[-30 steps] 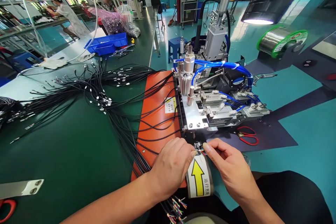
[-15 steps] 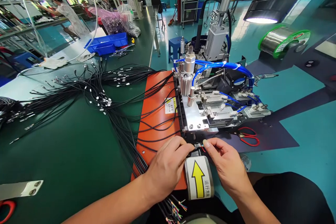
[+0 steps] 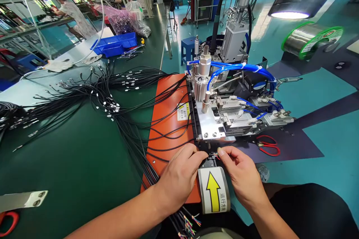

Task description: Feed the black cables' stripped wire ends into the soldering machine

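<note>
My left hand is closed in a pinch at the near end of the machine, apparently on a black cable; the fingers mostly hide it. Across from it, my right hand pinches thin coloured wires, red among them, that show in the small gap between the fingertips. Both hands are just above a black fixture, behind a white plate with a yellow arrow. Black cables run under my left forearm, and their stripped, multicoloured wire ends hang near my lap.
An orange plate with cables across it adjoins the machine. Red-handled scissors lie to the right, below a solder spool. On the green table are cable bundles and a blue bin. Two people sit further back.
The view has shifted slightly, so the machine and spool appear a little further right. Both hands keep their pinch at nearly the same spot; the wires between them show slightly differently.
</note>
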Motion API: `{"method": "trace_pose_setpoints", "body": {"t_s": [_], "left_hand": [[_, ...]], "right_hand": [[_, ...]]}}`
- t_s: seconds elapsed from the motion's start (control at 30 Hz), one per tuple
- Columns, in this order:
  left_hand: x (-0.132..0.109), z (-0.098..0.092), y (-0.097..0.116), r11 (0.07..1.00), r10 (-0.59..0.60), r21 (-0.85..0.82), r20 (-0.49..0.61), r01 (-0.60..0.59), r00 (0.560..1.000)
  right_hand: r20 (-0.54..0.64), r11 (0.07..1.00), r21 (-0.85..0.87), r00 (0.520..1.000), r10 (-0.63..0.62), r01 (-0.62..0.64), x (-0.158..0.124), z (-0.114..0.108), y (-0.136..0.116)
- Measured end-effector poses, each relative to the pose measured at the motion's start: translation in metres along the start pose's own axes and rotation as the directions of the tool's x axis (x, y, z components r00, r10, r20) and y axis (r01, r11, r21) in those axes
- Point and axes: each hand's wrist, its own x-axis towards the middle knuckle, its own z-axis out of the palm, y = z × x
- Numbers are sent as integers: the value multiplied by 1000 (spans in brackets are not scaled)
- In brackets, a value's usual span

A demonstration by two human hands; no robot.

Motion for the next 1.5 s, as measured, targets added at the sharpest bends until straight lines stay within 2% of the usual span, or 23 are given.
{"method": "trace_pose_setpoints", "body": {"t_s": [0.33, 0.7, 0.93, 1.07, 1.13, 1.2, 1.3, 1.5], "left_hand": [[-2, 2, -1, 998, 2, 62, -1, -2, 1000], [-1, 4, 1, 962, 67, 264, 4, -65, 998], [1, 3, 4, 944, 82, 320, 18, -83, 996], [1, 3, 5, 948, 68, 309, 29, -74, 997], [1, 3, 5, 951, 66, 300, 29, -72, 997], [1, 3, 5, 953, 71, 292, 28, -76, 997], [2, 3, 4, 954, 74, 289, 23, -78, 997], [3, 4, 3, 951, 73, 299, 22, -77, 997]], "right_hand": [[-24, 1000, -24, 1000, -7, 6, -4, 1, -3], [-45, 998, -62, 999, -24, 21, -5, 5, 3], [-56, 994, -107, 997, -45, 38, -4, 8, 6], [-54, 988, -147, 997, -53, 45, -4, 2, 5], [-98, 971, -225, 990, -105, 81, -7, -3, 2], [-112, 933, -318, 970, -214, 170, -11, -7, -2], [-25, 867, -396, 940, -340, 303, -17, -9, -9], [41, 803, -474, 920, -391, 362, -15, -7, -11]]}}
